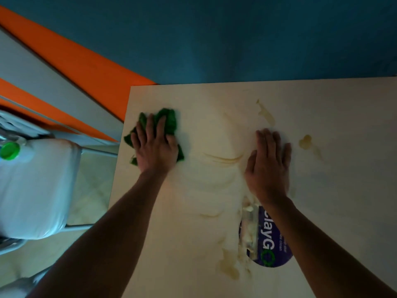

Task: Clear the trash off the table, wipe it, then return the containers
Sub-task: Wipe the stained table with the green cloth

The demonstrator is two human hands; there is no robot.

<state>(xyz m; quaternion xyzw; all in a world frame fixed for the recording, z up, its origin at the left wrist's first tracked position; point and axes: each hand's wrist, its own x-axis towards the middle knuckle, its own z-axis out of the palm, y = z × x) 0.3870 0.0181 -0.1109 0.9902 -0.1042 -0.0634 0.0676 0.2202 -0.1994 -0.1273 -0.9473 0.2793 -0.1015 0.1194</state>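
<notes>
Two flat hands: left hand [155, 147] atop green cloth [168, 120], right hand [268, 162] on table [343, 125].

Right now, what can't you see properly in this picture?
- Round blue sticker: head view, its lettering is partly covered by the right forearm and smeared mess.
- Green cloth: middle hidden under the left hand.
- Green-capped bottle: cut off by the left edge.

We press our left hand [155, 145] down on a green cloth [167, 121] near the far left corner of the pale table [343, 190]. Our right hand [268, 162] rests flat on the tabletop, between brownish smears [223, 159] and a blue round sticker [268, 239].
</notes>
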